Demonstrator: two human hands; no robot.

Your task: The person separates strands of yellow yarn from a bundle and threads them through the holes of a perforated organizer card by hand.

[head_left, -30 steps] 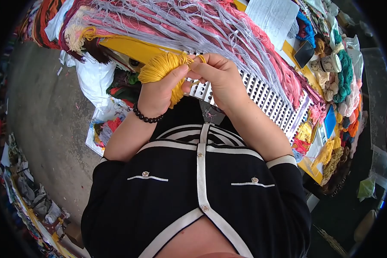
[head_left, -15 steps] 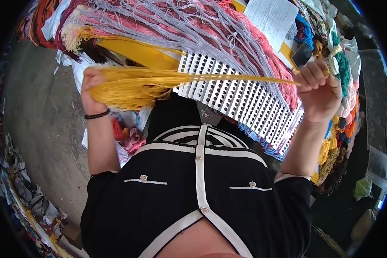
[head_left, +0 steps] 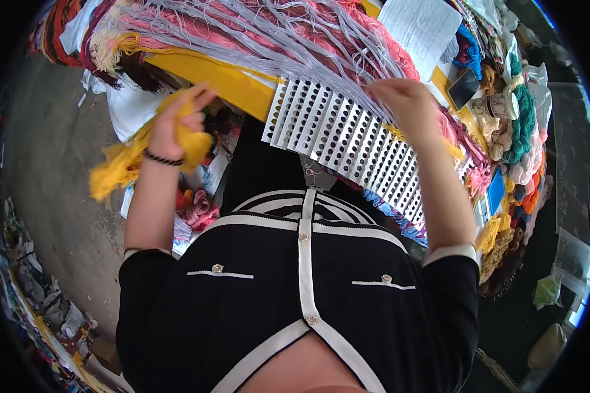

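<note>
Grey floor (head_left: 65,150) | left hand (head_left: 169,130): grip clasping yellow yarn (head_left: 115,169) | right hand (head_left: 408,108), near perforated rack (head_left: 334,128): grip cannot tell

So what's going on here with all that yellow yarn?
Someone is handling the yellow yarn with two bare hands. It hangs in a loose, blurry bunch in and around the left hand. The right hand is well apart from it, over the lilac and pink yarn, near the edge of the white strips with holes. A bit of yellow shows beside that hand, but I can't tell whether it's pinching any strands.
</note>
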